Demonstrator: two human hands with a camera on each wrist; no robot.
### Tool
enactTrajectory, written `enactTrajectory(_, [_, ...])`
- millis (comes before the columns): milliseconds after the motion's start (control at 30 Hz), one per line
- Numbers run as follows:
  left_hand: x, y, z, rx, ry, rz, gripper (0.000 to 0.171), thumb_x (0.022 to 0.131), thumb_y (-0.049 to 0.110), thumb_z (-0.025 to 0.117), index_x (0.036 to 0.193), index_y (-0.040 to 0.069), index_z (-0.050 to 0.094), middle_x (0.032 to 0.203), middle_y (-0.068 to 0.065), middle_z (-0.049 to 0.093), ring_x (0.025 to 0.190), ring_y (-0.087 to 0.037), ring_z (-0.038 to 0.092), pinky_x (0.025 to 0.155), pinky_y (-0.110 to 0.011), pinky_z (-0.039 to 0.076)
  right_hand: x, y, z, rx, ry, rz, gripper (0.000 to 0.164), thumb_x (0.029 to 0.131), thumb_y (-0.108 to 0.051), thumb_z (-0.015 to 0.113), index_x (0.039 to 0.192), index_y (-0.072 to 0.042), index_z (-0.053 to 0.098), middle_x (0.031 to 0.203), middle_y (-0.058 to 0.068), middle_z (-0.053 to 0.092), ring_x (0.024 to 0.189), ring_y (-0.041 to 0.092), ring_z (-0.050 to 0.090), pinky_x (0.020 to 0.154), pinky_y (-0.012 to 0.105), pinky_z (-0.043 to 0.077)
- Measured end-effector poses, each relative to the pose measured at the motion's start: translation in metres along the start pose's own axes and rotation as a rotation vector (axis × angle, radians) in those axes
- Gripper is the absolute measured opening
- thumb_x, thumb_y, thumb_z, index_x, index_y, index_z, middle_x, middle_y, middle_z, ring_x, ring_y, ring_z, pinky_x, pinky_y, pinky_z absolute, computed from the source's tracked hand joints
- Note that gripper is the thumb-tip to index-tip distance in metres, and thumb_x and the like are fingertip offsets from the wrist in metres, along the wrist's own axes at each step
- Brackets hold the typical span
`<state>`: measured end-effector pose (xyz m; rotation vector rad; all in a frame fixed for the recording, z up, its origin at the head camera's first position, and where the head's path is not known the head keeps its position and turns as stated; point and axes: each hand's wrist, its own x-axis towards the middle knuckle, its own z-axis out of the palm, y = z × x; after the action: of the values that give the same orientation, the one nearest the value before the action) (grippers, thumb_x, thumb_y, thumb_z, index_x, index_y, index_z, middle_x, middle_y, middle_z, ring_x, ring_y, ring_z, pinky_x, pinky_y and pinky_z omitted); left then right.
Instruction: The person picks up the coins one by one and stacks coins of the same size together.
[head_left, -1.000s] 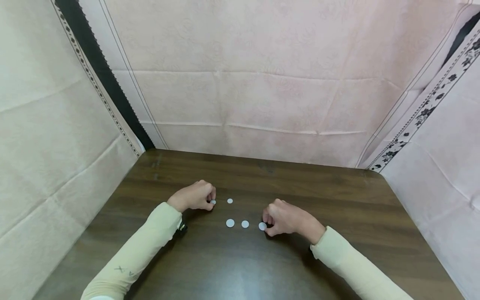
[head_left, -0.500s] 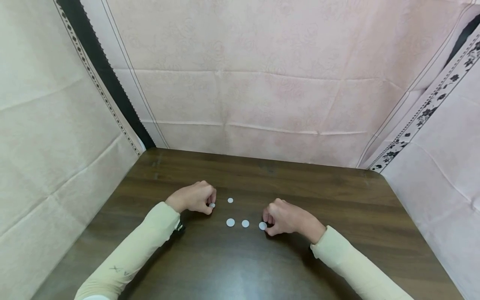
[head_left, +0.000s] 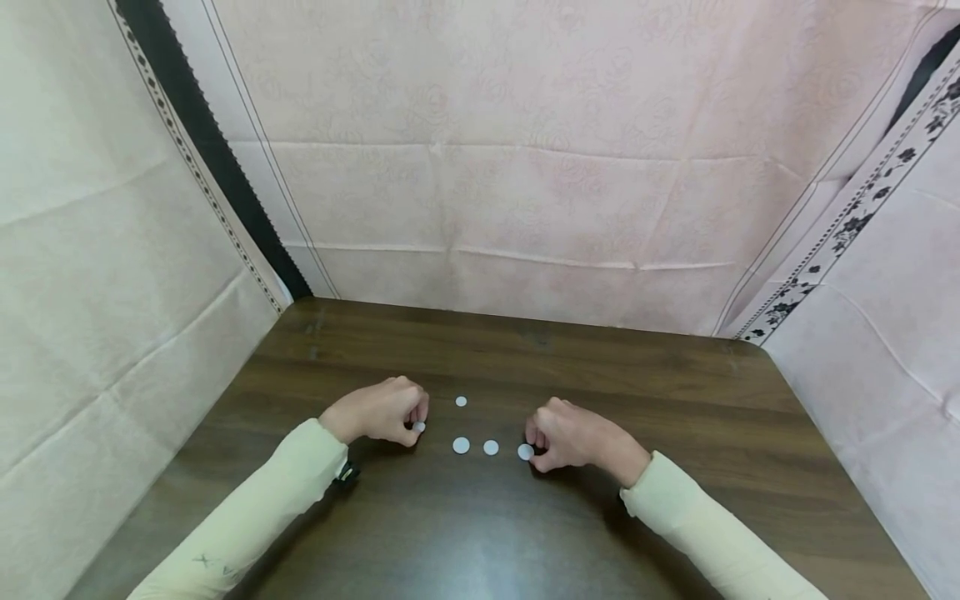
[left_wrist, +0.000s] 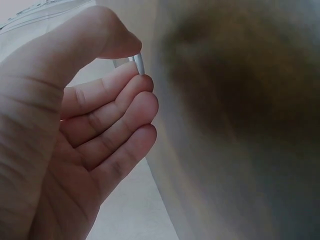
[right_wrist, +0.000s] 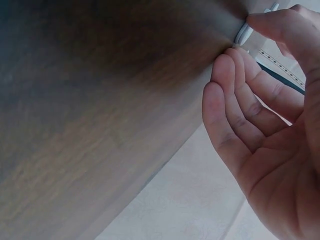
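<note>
My left hand (head_left: 381,411) pinches a small white disc (head_left: 419,427) between thumb and fingertips. In the left wrist view this disc (left_wrist: 139,64) shows edge-on, with the other fingers curled below it. My right hand (head_left: 573,435) has its thumb and fingertips on either side of another white disc (head_left: 526,452), at the right end of a row. In the right wrist view that disc (right_wrist: 243,34) sits in the pinch, tilted by the view. A large white disc (head_left: 461,445) and a slightly smaller disc (head_left: 491,447) lie flat left of it.
A single small white disc (head_left: 461,401) lies behind the row, between the hands. Everything is on a dark wooden table (head_left: 465,525). Pale cloth (head_left: 480,200) hangs along the back and both sides of the table.
My left hand has moved toward the near side and slightly left, carrying its small disc. The right hand and the discs on the table stay put.
</note>
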<state>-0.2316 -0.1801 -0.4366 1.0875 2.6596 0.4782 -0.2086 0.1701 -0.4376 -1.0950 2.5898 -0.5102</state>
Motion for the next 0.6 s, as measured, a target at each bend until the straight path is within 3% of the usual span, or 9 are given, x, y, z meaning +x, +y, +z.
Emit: enactTrajectory(600, [-0.009, 0.019, 0.018, 0.012, 0.041, 0.071, 0.007, 0.085, 0.007, 0.077, 0.089, 0.01, 0.072, 0.086, 0.002, 0.066, 0.071, -0.002, 0.053, 0.065, -0.018, 0.05, -0.001, -0.002, 0.0, -0.028, 0.014, -0.026, 0.008, 0.086, -0.01, 0.081, 0.089, -0.007, 0.075, 0.071, -0.008, 0.066, 0.058, -0.003, 0.053, 0.057, 0.017, 0.049])
